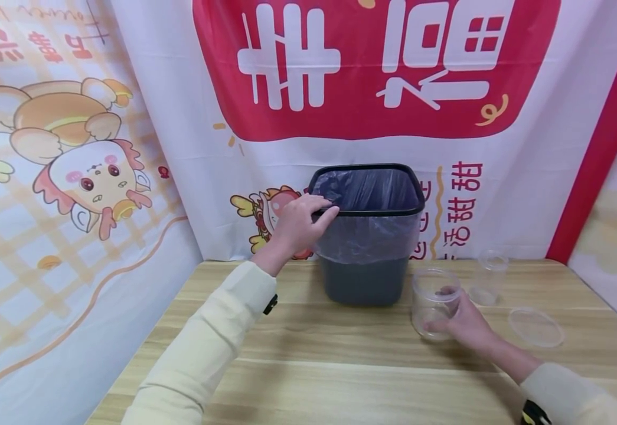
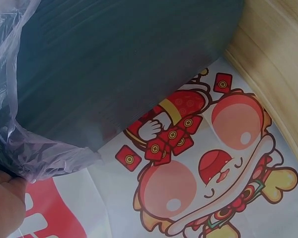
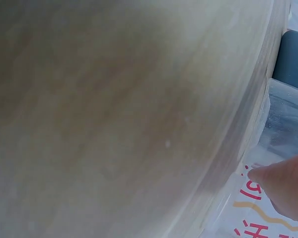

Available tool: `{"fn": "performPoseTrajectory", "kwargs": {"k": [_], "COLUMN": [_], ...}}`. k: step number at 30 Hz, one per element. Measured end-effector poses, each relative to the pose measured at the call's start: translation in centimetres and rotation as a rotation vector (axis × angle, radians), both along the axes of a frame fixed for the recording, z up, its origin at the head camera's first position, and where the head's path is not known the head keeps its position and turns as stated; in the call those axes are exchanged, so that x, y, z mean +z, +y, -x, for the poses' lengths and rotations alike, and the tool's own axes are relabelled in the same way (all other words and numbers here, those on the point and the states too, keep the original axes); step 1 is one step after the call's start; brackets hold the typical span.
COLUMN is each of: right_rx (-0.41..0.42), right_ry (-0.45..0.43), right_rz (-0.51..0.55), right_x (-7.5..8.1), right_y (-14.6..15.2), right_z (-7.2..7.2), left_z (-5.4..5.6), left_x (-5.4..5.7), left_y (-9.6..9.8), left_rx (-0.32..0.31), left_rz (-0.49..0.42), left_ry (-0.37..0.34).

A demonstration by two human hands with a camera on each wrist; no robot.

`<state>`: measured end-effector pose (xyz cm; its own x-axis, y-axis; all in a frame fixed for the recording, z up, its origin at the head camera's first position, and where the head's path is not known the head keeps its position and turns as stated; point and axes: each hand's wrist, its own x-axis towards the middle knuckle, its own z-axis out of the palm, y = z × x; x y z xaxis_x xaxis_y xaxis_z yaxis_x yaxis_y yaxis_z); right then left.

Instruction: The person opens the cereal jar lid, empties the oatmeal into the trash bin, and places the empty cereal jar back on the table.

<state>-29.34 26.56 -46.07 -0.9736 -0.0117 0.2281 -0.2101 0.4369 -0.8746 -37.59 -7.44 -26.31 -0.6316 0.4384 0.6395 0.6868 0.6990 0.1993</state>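
Note:
My left hand (image 1: pixel 302 223) grips the near left part of the black rim of a dark grey trash can (image 1: pixel 364 283). A thin clear plastic bag (image 1: pixel 372 236) lines the can and hangs over its outside. In the left wrist view the left hand (image 2: pixel 6 206) shows only at the lower left edge, by the rim. To the right of the can, my right hand (image 1: pixel 462 321) holds a clear plastic jar (image 1: pixel 429 301) from its right side; the jar stands upright at the table. The right wrist view shows part of the right hand (image 3: pixel 285 186) against the clear jar (image 3: pixel 288 124).
A narrower clear container (image 1: pixel 489 277) stands behind and right of the jar. A round clear lid (image 1: pixel 536 326) lies flat on the wooden table (image 1: pixel 340 389). Printed cloth (image 1: pixel 180 88) hangs behind and to the left.

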Motion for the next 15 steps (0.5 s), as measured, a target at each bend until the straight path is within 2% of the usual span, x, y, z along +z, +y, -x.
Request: {"fn": "performPoseTrajectory", "kwargs": {"k": [10, 15], "right_rx": [0.043, 0.026], "right_ry": [-0.055, -0.067], "right_rz": [0.065, 0.002], "right_x": [0.31, 0.54], "right_y": [-0.28, -0.11], "right_z": [-0.06, -0.05], "left_z": [0.22, 0.43], "left_x": [-0.03, -0.09], "left_y": [-0.14, -0.24], "left_rx": [0.002, -0.009], "left_rz": [-0.009, -0.011], "left_ry": [-0.022, -0.022]}}
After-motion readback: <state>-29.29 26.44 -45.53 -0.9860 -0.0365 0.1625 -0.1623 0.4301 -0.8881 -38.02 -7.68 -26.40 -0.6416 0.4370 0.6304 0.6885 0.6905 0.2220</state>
